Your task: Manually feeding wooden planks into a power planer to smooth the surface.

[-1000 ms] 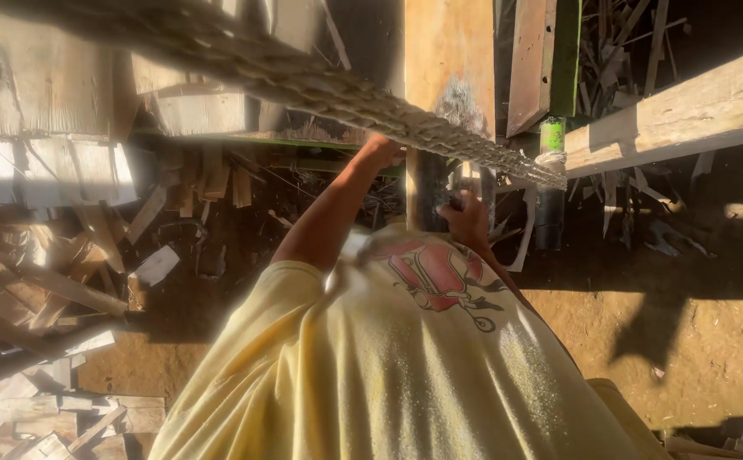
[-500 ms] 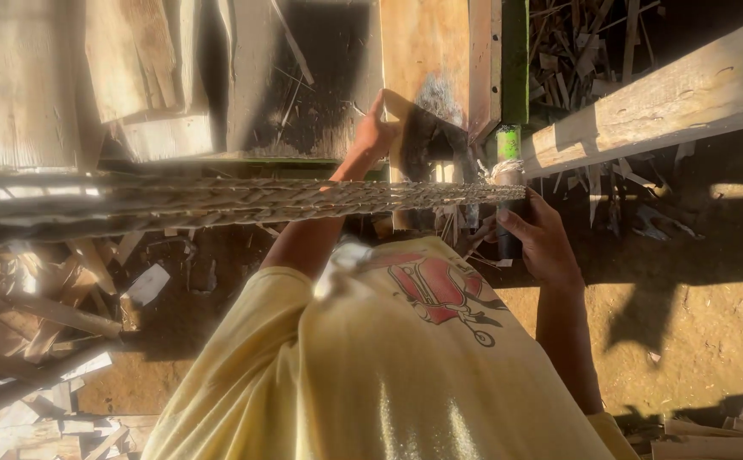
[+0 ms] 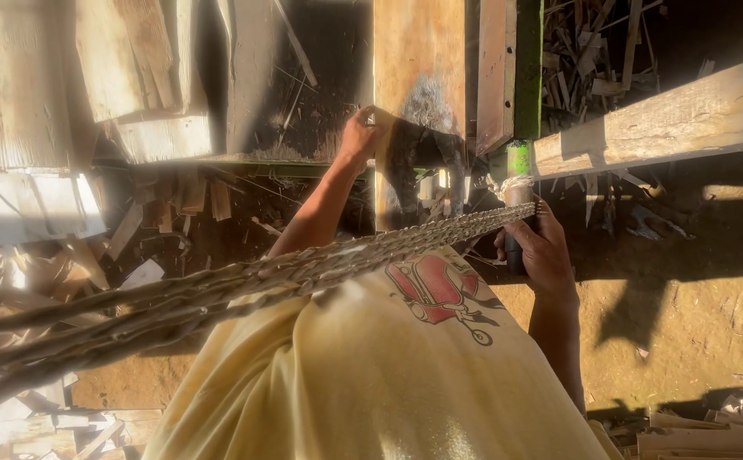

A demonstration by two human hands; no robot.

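Left hand (image 3: 359, 135) fingers grip plank (image 3: 418, 94) edge; right hand (image 3: 540, 247) wraps the lever (image 3: 517, 192). Keep plank square, feed steadily

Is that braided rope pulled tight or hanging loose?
Tight. The braided rope runs in a nearly straight line with little sag to the green-topped post, where the right hand grips.

no packages, labels, signs, screens
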